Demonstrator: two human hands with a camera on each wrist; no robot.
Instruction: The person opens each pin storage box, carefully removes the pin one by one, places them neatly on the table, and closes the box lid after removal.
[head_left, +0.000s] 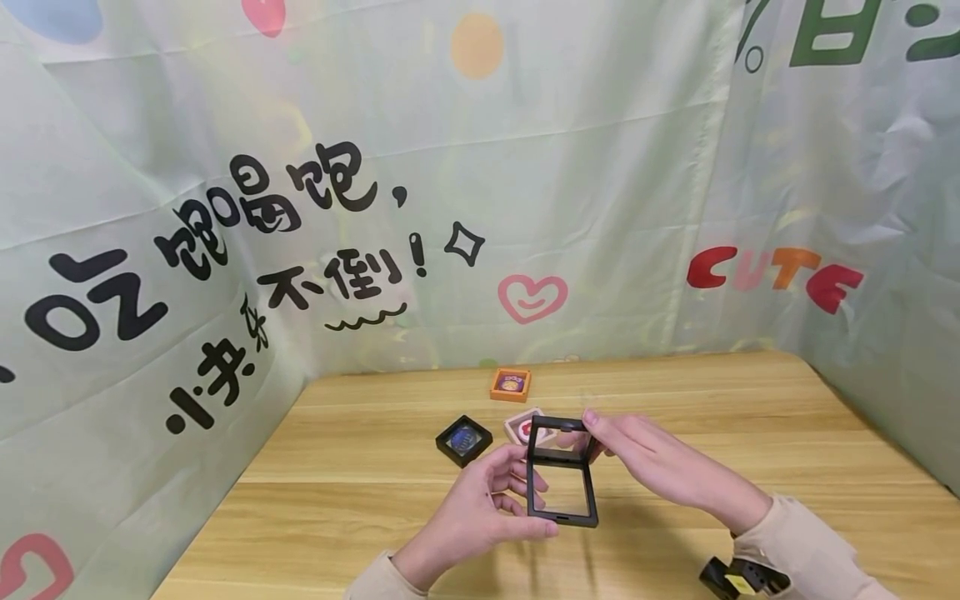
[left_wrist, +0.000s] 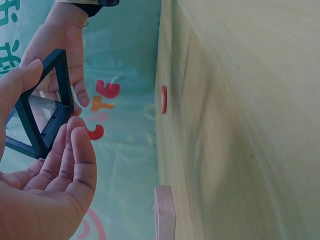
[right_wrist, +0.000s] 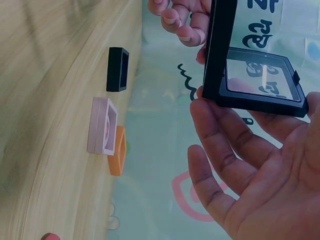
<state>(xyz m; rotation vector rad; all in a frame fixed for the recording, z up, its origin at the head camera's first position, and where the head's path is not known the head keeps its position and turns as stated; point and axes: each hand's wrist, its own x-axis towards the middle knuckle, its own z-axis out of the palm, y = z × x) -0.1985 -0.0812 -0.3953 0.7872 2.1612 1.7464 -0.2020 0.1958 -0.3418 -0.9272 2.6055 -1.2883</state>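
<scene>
Clear-paned black case, opened at its hinge, held between two hands above the counter [head_left: 315, 500]. In the head view I see the left hand [head_left: 480, 508] part-closed, gripping the lower half of the case [head_left: 558, 457] between thumb and bent fingers; the right hand [head_left: 660, 458] pinches the upper half at its corner. Beyond the left hand lies a small black frame [head_left: 464, 440] with a blue disc; between the hands, just past the case, a pink frame [head_left: 513, 425]; farther out, an orange frame [head_left: 511, 385]. The wrist views alone give me a red disc [left_wrist: 164, 99] on the counter; the right wrist view adds a tab on the case's edge. On the cloth [head_left: 615, 208], ahead of the right hand, I read "CUTE"; ahead of the left, "吃饱喝饱" and "不倒!". The frames' labels are too small to read.
</scene>
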